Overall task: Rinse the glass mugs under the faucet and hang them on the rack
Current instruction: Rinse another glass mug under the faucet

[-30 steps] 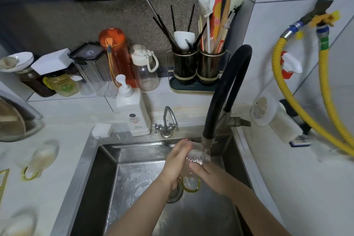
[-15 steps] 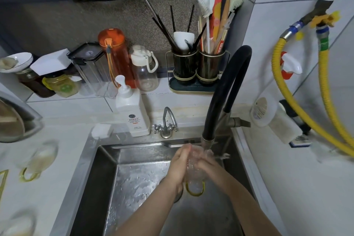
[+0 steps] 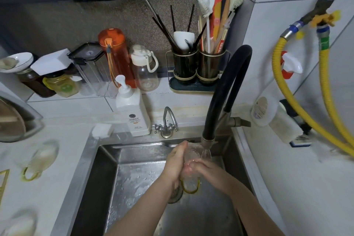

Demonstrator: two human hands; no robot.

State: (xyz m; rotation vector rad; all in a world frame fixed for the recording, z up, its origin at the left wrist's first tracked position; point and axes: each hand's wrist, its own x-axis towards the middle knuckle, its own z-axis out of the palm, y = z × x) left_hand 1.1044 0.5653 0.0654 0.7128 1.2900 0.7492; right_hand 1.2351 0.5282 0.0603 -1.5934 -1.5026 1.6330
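Left of the sink [image 3: 92,159], two mugs on the desk [image 3: 63,178] are smeared by blur: one [image 3: 41,159] shows only a yellowish handle, the other [image 3: 18,225] is cut off by the bottom edge. Over the sink, the left hand [image 3: 175,161] and right hand [image 3: 206,168] cover much of the glass mug [image 3: 192,163], so each grip is unclear.

Soap bottle [image 3: 133,113] has a round dark logo and small print lines on its label, too small to read.
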